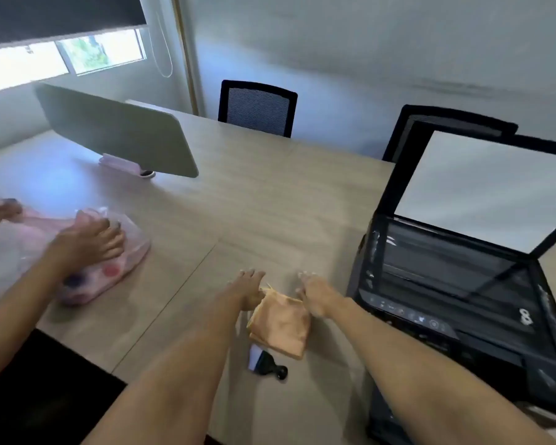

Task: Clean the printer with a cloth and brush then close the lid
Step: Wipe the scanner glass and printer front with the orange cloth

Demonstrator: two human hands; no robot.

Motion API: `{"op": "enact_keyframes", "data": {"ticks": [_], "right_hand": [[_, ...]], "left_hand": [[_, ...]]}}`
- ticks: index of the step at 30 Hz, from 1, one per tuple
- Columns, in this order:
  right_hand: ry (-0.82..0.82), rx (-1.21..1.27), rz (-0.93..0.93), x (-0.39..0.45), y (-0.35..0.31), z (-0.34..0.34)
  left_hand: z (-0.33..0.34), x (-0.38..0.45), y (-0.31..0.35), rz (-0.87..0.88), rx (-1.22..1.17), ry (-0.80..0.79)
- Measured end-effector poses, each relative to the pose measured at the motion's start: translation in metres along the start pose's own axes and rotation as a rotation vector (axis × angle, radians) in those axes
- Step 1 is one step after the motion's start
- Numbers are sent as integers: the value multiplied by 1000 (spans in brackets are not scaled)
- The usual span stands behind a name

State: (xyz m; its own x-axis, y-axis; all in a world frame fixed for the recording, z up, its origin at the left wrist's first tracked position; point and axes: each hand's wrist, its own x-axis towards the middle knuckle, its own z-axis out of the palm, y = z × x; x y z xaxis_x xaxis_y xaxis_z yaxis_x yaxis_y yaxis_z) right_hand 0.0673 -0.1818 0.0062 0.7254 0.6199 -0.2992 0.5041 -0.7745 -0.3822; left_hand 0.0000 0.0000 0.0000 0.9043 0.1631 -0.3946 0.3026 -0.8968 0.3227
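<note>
Pickup step: left hand (247, 289) and right hand (315, 297), both unclenched, flank cloth (281, 326); printer (446, 284) lid up. Next: grasp cloth.

A pale wood-grain surface (254, 194) is carrying an open black printer (446, 284) at three o'clock, a folded orange cloth (281, 326) at six with a small black brush (267, 364) just below, a pink plastic bag (109, 261) at nine, and a grey divider panel (116, 130) at eleven.

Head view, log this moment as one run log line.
left hand at orange cloth | right hand at cloth | brush untouched | printer lid open
</note>
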Motion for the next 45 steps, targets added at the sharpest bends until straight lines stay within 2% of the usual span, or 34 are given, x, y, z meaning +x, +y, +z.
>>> {"op": "enact_keyframes", "data": {"ticks": [5, 7, 9, 11, 13, 15, 16, 18, 21, 24, 27, 31, 32, 35, 37, 40, 41, 43, 44, 45], "right_hand": [[-170, -86, 96, -8, 11, 49], [-213, -87, 115, -7, 17, 65], [-240, -86, 125, -9, 22, 80], [-204, -84, 130, -13, 25, 92], [-112, -68, 133, -18, 23, 98], [-39, -69, 131, -21, 20, 97], [-13, -82, 124, -22, 19, 97], [33, -109, 111, -25, 19, 92], [68, -47, 100, -37, 22, 78], [148, 101, 24, -57, 19, 51], [346, 270, -88, -85, 16, 12], [527, 745, -5, -118, 25, -53], [492, 880, 21, -124, 31, -67], [224, 1145, 19, -132, 55, -97], [181, 1110, 28, -134, 73, -116], [414, 988, 174, -122, 104, -143], [524, 900, 253, -115, 113, -150], [664, 623, 329, -100, 120, -159], [631, 507, 306, -94, 118, -158], [524, 414, 265, -88, 112, -151]], "left_hand": [[47, 9, -10, 22, 78, -193], [58, 13, -12, 30, 76, -225], [64, 15, -14, 39, 49, -187], [71, 18, -17, 58, 19, -144], [75, 15, -15, 87, -123, -113], [75, 11, -5, 62, -242, 51], [74, 11, -1, 17, -304, 67], [64, 9, 6, 7, -299, 41], [48, 12, 0, 72, -170, 0], [16, 6, 8, 143, -282, 44], [-13, -4, 31, 241, -474, 69], [-36, -12, 95, 409, -817, -3], [-39, -14, 114, 450, -850, -23], [-40, -11, 155, 514, -863, 9], [-31, -4, 164, 466, -919, 99], [-8, -1, 163, 296, -1079, 216], [2, -1, 157, 230, -1036, 193], [24, -2, 146, 163, -908, 20], [34, -4, 143, 159, -865, -76], [42, -5, 142, 157, -836, -143]]}}
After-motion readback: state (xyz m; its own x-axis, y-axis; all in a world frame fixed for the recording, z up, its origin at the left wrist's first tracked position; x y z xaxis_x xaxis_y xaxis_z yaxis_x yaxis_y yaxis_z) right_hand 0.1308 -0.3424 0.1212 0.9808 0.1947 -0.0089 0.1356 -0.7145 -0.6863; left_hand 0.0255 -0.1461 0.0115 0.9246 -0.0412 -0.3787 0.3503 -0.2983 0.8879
